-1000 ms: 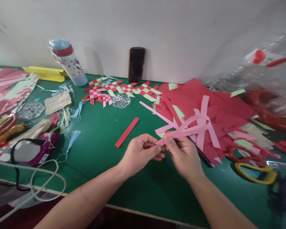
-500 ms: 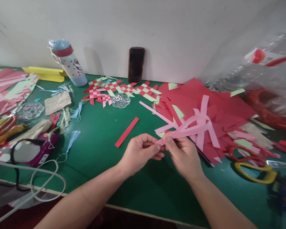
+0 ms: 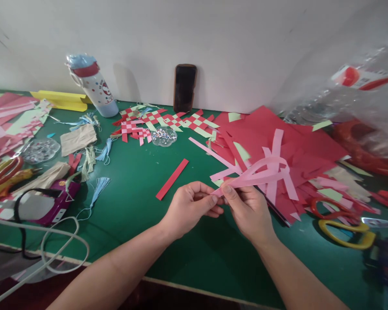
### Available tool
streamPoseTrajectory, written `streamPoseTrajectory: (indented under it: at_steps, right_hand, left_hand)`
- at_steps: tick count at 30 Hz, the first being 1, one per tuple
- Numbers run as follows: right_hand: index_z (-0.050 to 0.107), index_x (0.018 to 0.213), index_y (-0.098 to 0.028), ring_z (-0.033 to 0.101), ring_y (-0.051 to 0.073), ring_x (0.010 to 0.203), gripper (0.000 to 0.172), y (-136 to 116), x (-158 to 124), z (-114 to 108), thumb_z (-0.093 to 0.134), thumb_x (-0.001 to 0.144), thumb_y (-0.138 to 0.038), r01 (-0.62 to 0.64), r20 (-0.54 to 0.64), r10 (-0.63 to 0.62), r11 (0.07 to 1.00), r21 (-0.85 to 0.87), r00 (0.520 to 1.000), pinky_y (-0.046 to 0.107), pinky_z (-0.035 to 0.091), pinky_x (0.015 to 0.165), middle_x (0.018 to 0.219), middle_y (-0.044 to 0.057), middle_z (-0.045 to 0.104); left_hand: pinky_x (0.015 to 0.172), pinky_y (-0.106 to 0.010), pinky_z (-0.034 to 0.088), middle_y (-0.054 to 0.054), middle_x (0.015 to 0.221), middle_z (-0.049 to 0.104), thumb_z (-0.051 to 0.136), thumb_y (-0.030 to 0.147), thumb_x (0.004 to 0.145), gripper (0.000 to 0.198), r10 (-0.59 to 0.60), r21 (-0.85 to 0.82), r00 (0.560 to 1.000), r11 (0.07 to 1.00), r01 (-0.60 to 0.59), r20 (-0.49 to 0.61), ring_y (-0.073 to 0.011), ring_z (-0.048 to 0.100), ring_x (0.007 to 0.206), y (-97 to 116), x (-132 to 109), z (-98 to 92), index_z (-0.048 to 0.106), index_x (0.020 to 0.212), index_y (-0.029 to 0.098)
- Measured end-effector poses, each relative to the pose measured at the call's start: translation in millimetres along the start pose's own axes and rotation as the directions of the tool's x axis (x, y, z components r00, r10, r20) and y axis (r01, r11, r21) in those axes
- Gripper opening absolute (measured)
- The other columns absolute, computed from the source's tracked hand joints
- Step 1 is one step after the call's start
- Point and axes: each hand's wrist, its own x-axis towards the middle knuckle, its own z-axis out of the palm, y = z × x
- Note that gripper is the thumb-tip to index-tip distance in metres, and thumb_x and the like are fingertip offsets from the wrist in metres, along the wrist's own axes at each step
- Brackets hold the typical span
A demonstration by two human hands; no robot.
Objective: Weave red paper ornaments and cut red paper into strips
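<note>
A pink paper strip (image 3: 260, 174) is bent back into a long loop, its two ends brought together in my fingers. My left hand (image 3: 194, 206) pinches the tip of those ends between thumb and fingers. Just beside it, my right hand (image 3: 247, 206) grips the same strip with the thumb on top. The looped end reaches right, over loose pink strips (image 3: 274, 148) and a pile of red paper (image 3: 261, 125). A short red paper strip (image 3: 172, 179) lies on the green table, to the left of my hands.
Woven paper fish (image 3: 158, 119) and a clear dish of beads (image 3: 164, 135) lie toward the wall. A phone (image 3: 185, 88) and a bottle (image 3: 95, 88) stand behind. Yellow-and-red scissors (image 3: 345, 232) rest at right. Tassels (image 3: 98, 189) and a white cable (image 3: 64, 232) are at left.
The looped end of the pink strip has shifted very slightly to the right. Both hands keep the same hold and place.
</note>
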Motion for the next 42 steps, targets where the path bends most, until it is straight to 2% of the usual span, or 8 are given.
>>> streamPoseTrajectory:
  at_steps: [9,19,24,27,32,36,40,42]
  right_hand:
    - [0.064,0.072,-0.020,0.061,0.017,0.060,0.034,-11,0,4,0.064,0.083,-0.053,0.043,-0.005,-0.044,0.996,-0.074,0.999,0.029,0.051,0.056,0.064,0.002,0.064]
    - [0.064,0.071,-0.019,0.058,0.015,0.062,0.031,-9,0,5,0.067,0.083,-0.048,0.011,0.001,-0.011,1.000,-0.011,1.000,0.028,0.049,0.058,0.065,0.001,0.061]
    - [0.062,0.071,-0.020,0.047,0.012,0.056,0.028,4,6,-2,0.070,0.081,-0.045,-0.019,-0.059,0.025,0.995,0.098,0.998,0.027,0.042,0.054,0.059,-0.003,0.051]
    - [0.062,0.071,-0.021,0.046,0.011,0.056,0.026,7,11,-7,0.072,0.081,-0.043,-0.006,-0.109,0.029,0.978,0.209,0.994,0.027,0.041,0.054,0.059,-0.003,0.050]
    - [0.063,0.067,-0.021,0.045,0.010,0.055,0.029,-5,18,-12,0.081,0.070,-0.044,-0.003,-0.197,0.075,0.939,0.343,0.978,0.027,0.040,0.051,0.058,-0.003,0.051]
    - [0.064,0.069,-0.023,0.045,0.010,0.054,0.031,-12,22,-18,0.085,0.063,-0.044,0.024,-0.273,0.090,0.922,0.387,0.958,0.027,0.043,0.051,0.059,-0.003,0.051]
    - [0.063,0.070,-0.023,0.044,0.009,0.053,0.027,-12,24,-22,0.083,0.067,-0.041,0.037,-0.277,0.082,0.916,0.400,0.957,0.027,0.044,0.052,0.058,-0.005,0.049]
    - [0.063,0.070,-0.023,0.045,0.009,0.054,0.026,-10,24,-23,0.082,0.069,-0.041,0.029,-0.239,0.079,0.908,0.419,0.968,0.027,0.044,0.053,0.059,-0.005,0.050]
  left_hand:
    - [0.062,-0.025,0.056,-0.004,0.076,0.070,0.080,0.048,0.070,0.041,0.026,0.098,0.999,0.995,-0.024,-0.026,-0.0120,0.068,0.062,0,1,-0.8,0.060,0.079,0.013]
    - [0.059,-0.021,0.054,-0.003,0.075,0.069,0.073,0.045,0.078,0.035,0.045,0.176,0.999,0.984,-0.041,-0.020,-0.0105,0.067,0.064,-2,2,-3.9,0.057,0.078,0.015]
    - [0.060,-0.025,0.056,-0.003,0.071,0.069,0.074,0.045,0.078,0.035,-0.003,0.162,1.000,0.987,0.003,0.000,-0.0120,0.068,0.060,-1,1,-2.6,0.057,0.079,0.014]
    - [0.059,-0.026,0.056,-0.003,0.070,0.069,0.074,0.043,0.078,0.033,-0.026,0.155,1.000,0.988,0.024,0.011,-0.0126,0.068,0.059,-1,0,-2.8,0.057,0.079,0.015]
    - [0.059,-0.024,0.056,-0.002,0.071,0.069,0.072,0.038,0.081,0.028,-0.038,0.167,0.999,0.985,0.032,0.033,-0.0112,0.068,0.059,-2,0,-4.4,0.056,0.079,0.015]
    - [0.059,-0.023,0.056,-0.002,0.071,0.069,0.070,0.035,0.083,0.025,-0.054,0.186,0.998,0.981,0.046,0.038,-0.0106,0.068,0.058,-2,0,-4.9,0.056,0.080,0.015]
    - [0.058,-0.023,0.056,-0.003,0.071,0.069,0.071,0.038,0.082,0.028,-0.048,0.196,0.998,0.980,0.040,0.034,-0.0107,0.067,0.058,-2,0,-4.3,0.056,0.079,0.014]
    - [0.058,-0.023,0.056,-0.003,0.071,0.069,0.072,0.040,0.080,0.031,-0.045,0.187,0.999,0.982,0.039,0.030,-0.0109,0.067,0.058,-2,1,-4.2,0.056,0.079,0.014]
